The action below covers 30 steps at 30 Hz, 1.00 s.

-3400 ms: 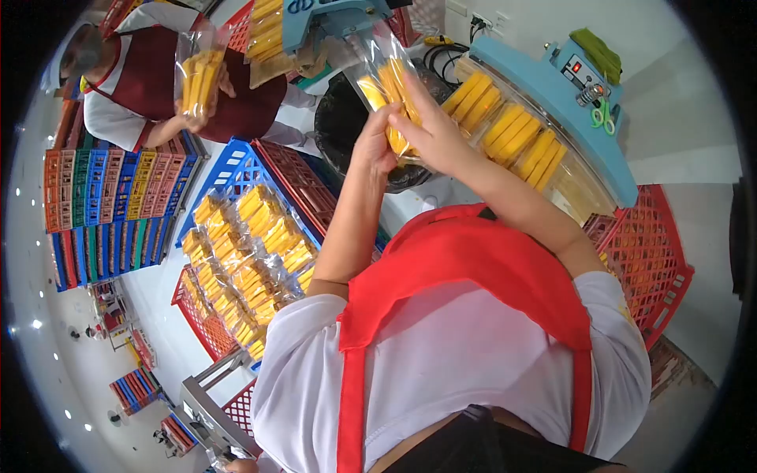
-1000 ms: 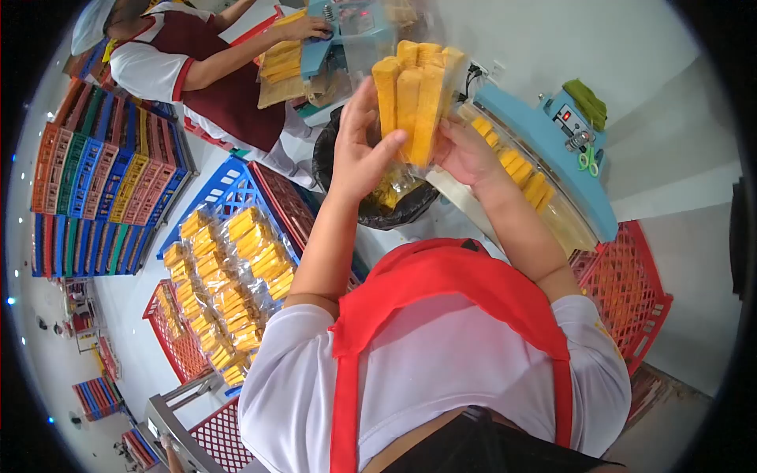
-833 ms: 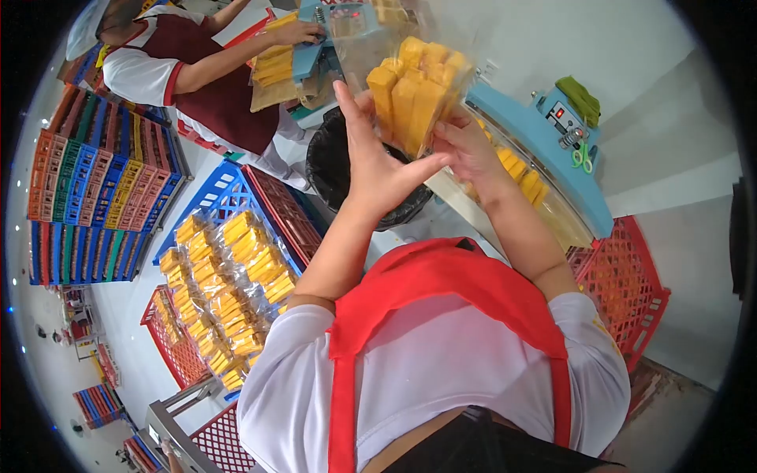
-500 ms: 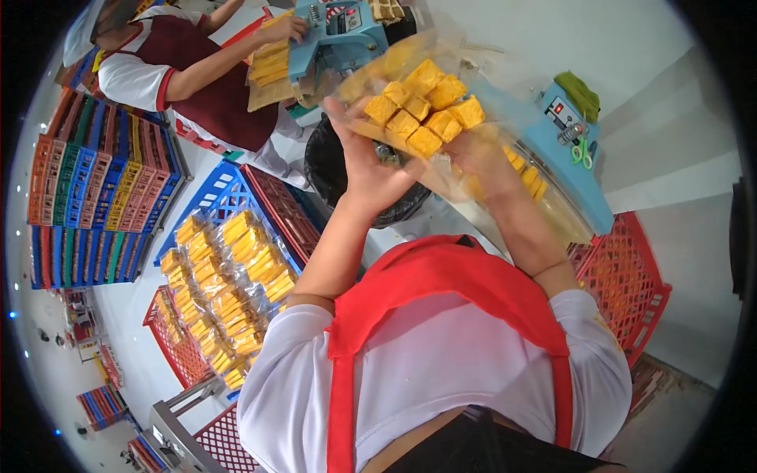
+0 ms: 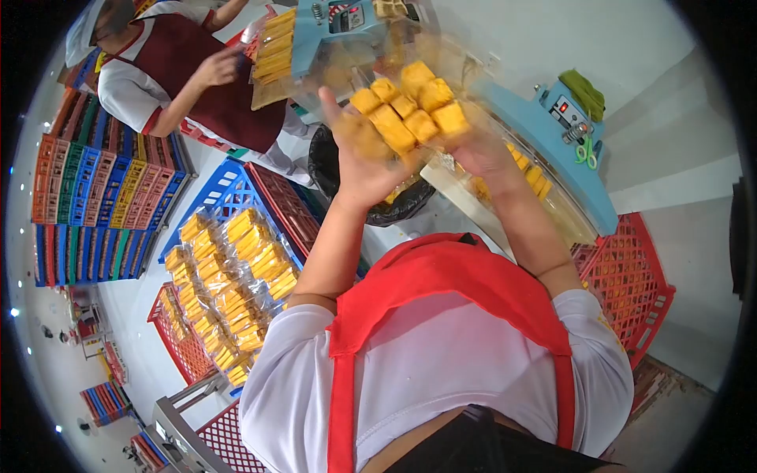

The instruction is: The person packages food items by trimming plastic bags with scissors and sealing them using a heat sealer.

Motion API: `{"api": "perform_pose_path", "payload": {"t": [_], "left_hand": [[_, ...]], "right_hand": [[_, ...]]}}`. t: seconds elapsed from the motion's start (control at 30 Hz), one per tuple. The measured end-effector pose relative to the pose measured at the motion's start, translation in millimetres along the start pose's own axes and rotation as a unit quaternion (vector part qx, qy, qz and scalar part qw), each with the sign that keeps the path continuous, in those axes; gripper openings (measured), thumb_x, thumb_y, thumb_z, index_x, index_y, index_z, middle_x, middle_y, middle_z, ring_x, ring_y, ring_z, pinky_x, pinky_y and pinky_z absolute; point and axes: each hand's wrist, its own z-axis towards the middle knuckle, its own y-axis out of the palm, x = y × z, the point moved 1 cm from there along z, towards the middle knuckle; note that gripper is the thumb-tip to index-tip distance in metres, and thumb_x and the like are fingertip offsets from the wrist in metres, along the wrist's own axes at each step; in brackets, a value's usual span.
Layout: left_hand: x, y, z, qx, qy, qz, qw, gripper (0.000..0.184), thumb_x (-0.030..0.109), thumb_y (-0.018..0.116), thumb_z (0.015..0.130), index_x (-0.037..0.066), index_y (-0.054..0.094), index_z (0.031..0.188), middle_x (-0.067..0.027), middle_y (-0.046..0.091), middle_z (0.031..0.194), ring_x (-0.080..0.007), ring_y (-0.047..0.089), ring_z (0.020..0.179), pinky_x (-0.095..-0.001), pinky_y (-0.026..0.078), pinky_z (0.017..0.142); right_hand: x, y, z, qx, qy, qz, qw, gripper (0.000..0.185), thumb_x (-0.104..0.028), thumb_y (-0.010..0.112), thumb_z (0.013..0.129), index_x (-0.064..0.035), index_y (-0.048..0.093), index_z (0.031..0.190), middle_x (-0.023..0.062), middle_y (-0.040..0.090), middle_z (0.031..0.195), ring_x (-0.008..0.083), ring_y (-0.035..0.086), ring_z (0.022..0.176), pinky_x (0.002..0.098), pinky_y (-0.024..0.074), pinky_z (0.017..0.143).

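A clear plastic bag of golden-yellow cubes (image 5: 400,118) is held up between my two hands, in front of a blue bag sealer (image 5: 544,158). My left hand (image 5: 364,162) supports the bag's left side, thumb pointing up, partly smeared by motion. On the right, my right hand (image 5: 479,151) grips the bag's lower edge; the plastic and cubes partly cover its fingers. Below and to the right of that hand, more filled bags (image 5: 530,175) lie along the sealer's front ledge.
A black-lined bin (image 5: 325,162) stands beneath my hands. Packed yellow bags (image 5: 229,276) rest on a blue crate (image 5: 217,185) at left. A co-worker (image 5: 197,87) stands by another blue sealer (image 5: 335,39). Stacked crates (image 5: 102,173) and a red crate (image 5: 631,276) flank the space.
The bag has shifted slightly left and the cubes have changed arrangement inside it. The co-worker's hand has drawn back from the other sealer toward their apron.
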Motion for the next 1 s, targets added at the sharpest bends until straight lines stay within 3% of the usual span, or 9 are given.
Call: {"api": "perform_pose_path", "payload": {"t": [0.07,0.2,0.37,0.43,0.6,0.77,0.9,0.97,1.0], "left_hand": [[8.3,-5.1,7.4,-0.013,-0.078,-0.073,0.994,0.105,0.004,0.063,0.064,0.015,-0.017,0.132,-0.0136,0.031,0.124,-0.0237,0.035,0.115,-0.0359,0.031,0.093],[-0.2,-3.5,13.4,-0.017,-0.191,-0.208,0.959,0.087,0.006,0.056,0.071,0.009,-0.003,0.135,-0.0111,0.022,0.134,-0.0222,0.026,0.122,-0.0331,0.024,0.098],[-11.9,-10.2,11.7,-0.016,-0.219,-0.197,0.956,0.079,0.013,0.059,0.076,0.001,0.005,0.133,-0.0111,0.024,0.133,-0.0205,0.025,0.122,-0.0331,0.021,0.1],[-10.8,-7.0,14.3,0.037,-0.227,-0.214,0.949,0.07,0.012,0.059,0.077,0.003,0.016,0.132,-0.0099,0.033,0.129,-0.0198,0.032,0.119,-0.0334,0.026,0.098],[-9.4,-15.3,18.5,0.025,-0.265,-0.329,0.906,0.058,0.013,0.059,0.078,0.005,0.028,0.127,-0.0067,0.042,0.121,-0.0183,0.041,0.112,-0.0332,0.033,0.093],[-15.2,-17.1,18.4,0.012,-0.251,-0.323,0.912,0.053,0.019,0.057,0.08,0.006,0.031,0.125,-0.006,0.044,0.119,-0.0177,0.044,0.108,-0.0326,0.036,0.09],[-34.4,-29.8,8.6,0.001,-0.332,-0.424,0.842,0.047,0.029,0.049,0.084,0.005,0.036,0.122,-0.0075,0.048,0.115,-0.0194,0.049,0.103,-0.0341,0.041,0.085],[-34.0,-31.9,0.8,-0.014,-0.39,-0.506,0.769,0.047,0.032,0.045,0.085,0.005,0.035,0.123,-0.0113,0.047,0.117,-0.0244,0.05,0.103,-0.0367,0.043,0.085],[-39.8,-33.7,-3.1,0.057,-0.424,-0.569,0.702,0.047,0.03,0.04,0.087,0.0,0.034,0.123,-0.0229,0.042,0.118,-0.0368,0.049,0.1,-0.0397,0.047,0.079]], "right_hand": [[0.1,1.8,3.2,0.0,0.103,0.4,0.911,0.053,-0.017,0.06,0.078,-0.0027,0.035,0.122,0.0063,0.047,0.117,0.0154,0.05,0.102,0.0299,0.0401,0.087],[14.5,3.6,-2.7,0.016,0.145,0.369,0.918,0.051,-0.021,0.056,0.08,-0.0026,0.034,0.123,0.0066,0.048,0.116,0.0149,0.05,0.102,0.0296,0.0405,0.087],[7.3,1.3,-0.1,0.024,0.129,0.247,0.96,0.048,-0.022,0.054,0.081,-0.0018,0.036,0.122,0.0063,0.049,0.113,0.0148,0.049,0.103,0.0304,0.0405,0.087],[8.1,1.4,0.2,0.017,0.129,0.276,0.952,0.049,-0.021,0.055,0.081,-0.0015,0.037,0.121,0.006,0.05,0.113,0.0149,0.049,0.102,0.0302,0.0404,0.087],[-2.0,5.9,-1.8,-0.073,0.15,0.371,0.914,0.05,-0.022,0.057,0.08,-0.0006,0.038,0.121,0.0054,0.05,0.112,0.0149,0.049,0.102,0.0294,0.0399,0.086],[-2.8,7.4,-4.6,-0.017,0.098,0.19,0.977,0.053,-0.023,0.057,0.079,-0.001,0.036,0.123,0.0056,0.05,0.112,0.0134,0.048,0.103,0.0285,0.0376,0.086],[-10.9,13.7,-3.6,-0.042,0.099,0.144,0.984,0.055,-0.022,0.057,0.078,-0.0022,0.034,0.124,0.0058,0.048,0.114,0.0142,0.047,0.102,0.0286,0.0362,0.087],[-8.1,12.0,-4.5,0.06,0.098,0.15,0.982,0.056,-0.019,0.057,0.078,-0.0028,0.032,0.125,0.0074,0.045,0.115,0.0154,0.045,0.103,0.028,0.0369,0.085],[-8.3,8.7,-3.1,0.06,0.099,0.151,0.982,0.056,-0.019,0.057,0.078,-0.0028,0.032,0.125,0.0074,0.045,0.115,0.0154,0.045,0.103,0.028,0.0369,0.085]]}}
